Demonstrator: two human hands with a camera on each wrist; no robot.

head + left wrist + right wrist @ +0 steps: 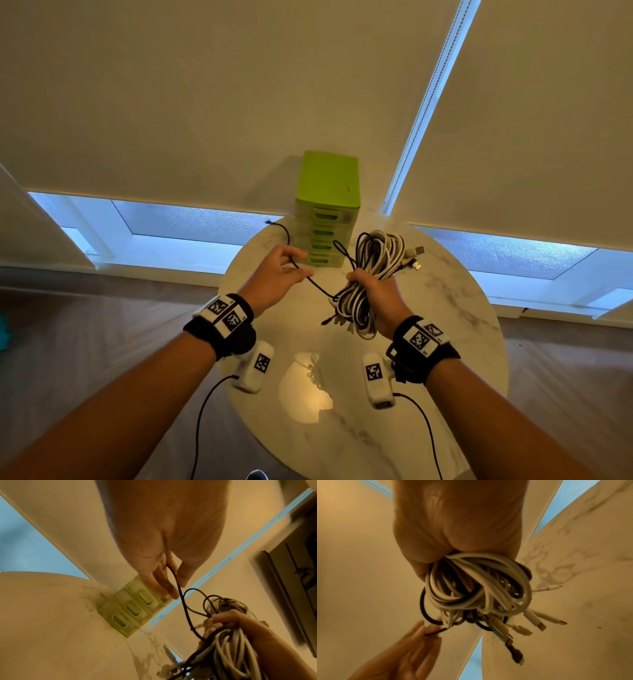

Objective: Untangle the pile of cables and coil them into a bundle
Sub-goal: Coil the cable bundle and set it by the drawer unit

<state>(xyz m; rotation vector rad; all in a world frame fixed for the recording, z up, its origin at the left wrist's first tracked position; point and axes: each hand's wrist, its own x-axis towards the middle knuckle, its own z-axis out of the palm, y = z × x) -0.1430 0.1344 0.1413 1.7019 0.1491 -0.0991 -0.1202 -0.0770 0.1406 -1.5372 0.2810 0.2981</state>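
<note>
My right hand grips a coiled bundle of white and black cables above the round marble table; loops rise above the fist and several plug ends hang below it. A thin black cable runs from the bundle leftward to my left hand, which pinches it between thumb and fingers. Beyond that hand the black cable's free end trails over the table's far left edge. In the right wrist view the bundle fills the centre under the right hand.
A green drawer unit with several drawers stands at the table's far edge, just behind both hands. Roller blinds and window sills lie beyond. Two white camera units with black leads hang under my wrists. Wooden floor surrounds the table.
</note>
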